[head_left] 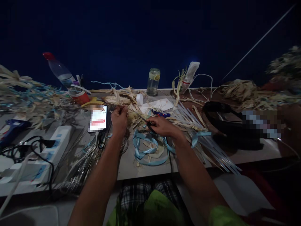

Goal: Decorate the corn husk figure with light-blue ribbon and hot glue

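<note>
My left hand [119,118] is closed in a pinch over the middle of the table; what its fingertips hold is too small and dim to name. My right hand [164,126] grips dark-handled scissors [142,117], whose blades point up and left towards the left fingertips. Pale scraps of corn husk [134,121] lie under the blades. Behind my left hand rests a corn cob [123,100] with its husk. A blue glue gun [162,113] sits just behind my right hand. Light-blue ribbon [150,163] lies in loops in front of both hands.
A lit phone [98,119] stands left of my left hand, near a bundle of wires [81,166]. Further left are a power strip [53,150] and another glue gun [14,127]. A glass jar [153,83] stands behind; clear sticks [211,150] and a black strap [217,121] lie right.
</note>
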The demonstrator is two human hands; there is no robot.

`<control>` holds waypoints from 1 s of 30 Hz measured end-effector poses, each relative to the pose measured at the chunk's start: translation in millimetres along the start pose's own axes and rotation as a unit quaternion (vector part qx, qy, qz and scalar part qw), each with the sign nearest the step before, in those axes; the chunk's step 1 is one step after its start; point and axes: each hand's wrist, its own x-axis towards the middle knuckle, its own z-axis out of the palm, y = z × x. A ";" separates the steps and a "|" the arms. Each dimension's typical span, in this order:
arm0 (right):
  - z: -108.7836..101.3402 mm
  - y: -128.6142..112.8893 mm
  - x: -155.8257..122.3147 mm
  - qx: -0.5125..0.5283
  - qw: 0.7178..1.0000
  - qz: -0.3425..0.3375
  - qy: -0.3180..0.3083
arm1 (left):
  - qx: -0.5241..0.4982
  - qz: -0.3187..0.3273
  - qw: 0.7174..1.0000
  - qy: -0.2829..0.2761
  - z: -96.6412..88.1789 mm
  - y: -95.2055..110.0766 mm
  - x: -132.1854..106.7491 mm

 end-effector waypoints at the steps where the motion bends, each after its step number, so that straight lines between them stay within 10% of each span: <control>1: -0.2 1.6 -0.1 0.003 1.000 0.000 0.003 | 0.004 0.001 1.000 0.000 -0.7 0.9 0.4; 19: 16.4 -7.2 12.0 0.065 0.983 0.075 0.153 | -0.055 -0.032 0.997 -0.044 9.4 10.6 -10.4; 30: 5.2 1.5 6.1 0.193 0.981 0.027 0.014 | 0.032 0.006 0.997 -0.071 -2.3 6.5 2.0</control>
